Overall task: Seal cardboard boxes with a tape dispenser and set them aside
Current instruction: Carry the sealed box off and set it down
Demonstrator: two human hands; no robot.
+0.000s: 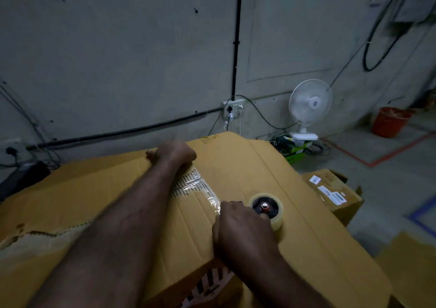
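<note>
Grey concrete wall (pixel 118 60) is closing off the far side, with a white fan (pixel 309 105) standing at 1 o'clock and an orange bucket (pixel 389 122) at 2 o'clock. The big cardboard box (pixel 247 173) is filling the middle. The left hand (pixel 173 153) is curling its grip tight over the box's far edge at 12 o'clock. The right hand (pixel 240 227) is closing its grip fully around the tape dispenser (pixel 266 209) at 5 o'clock, on the box top. Clear tape (pixel 200 187) is stretching between both hands. Bare floor (pixel 389 178) is lying open at 3 o'clock, beyond a smaller box (pixel 330 189).
</note>
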